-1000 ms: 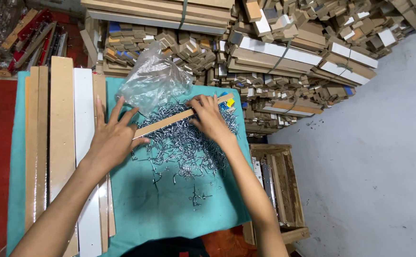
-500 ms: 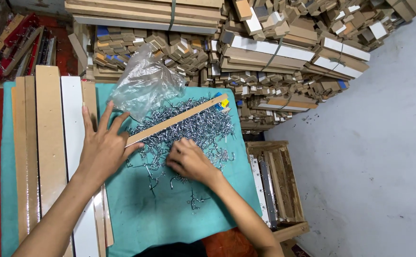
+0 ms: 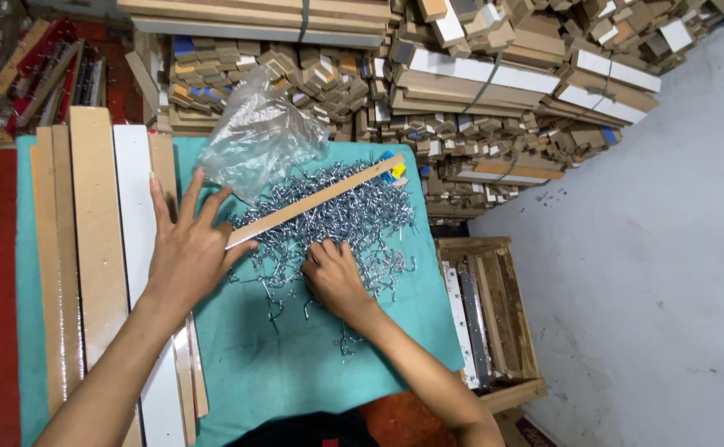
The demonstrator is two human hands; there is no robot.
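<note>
- Along the left edge of the teal cloth [image 3: 312, 372] lie long wooden boards [image 3: 93, 240] and one white board [image 3: 136, 215], side by side, running near to far.
- The left hand [image 3: 186, 252] lies flat with fingers spread, clasping nothing; its fingertips press the near end of a thin wooden strip [image 3: 316, 201].
- That strip slants up to the right across a heap of small metal hooks [image 3: 337, 223] in the middle of the cloth.
- A crumpled clear plastic bag [image 3: 258, 141] rests at the heap's far-left edge; whether anything is inside cannot be told.
- The right hand [image 3: 334, 277] is curled over the hooks at the heap's near edge; whether it pinches one cannot be told.
- Bare cloth lies open near the person.
- Right of the cloth stands a wooden crate [image 3: 486, 314] with slats inside, on grey floor [image 3: 651, 273].
- Stacked wood pieces [image 3: 494, 83] fill the far side.
</note>
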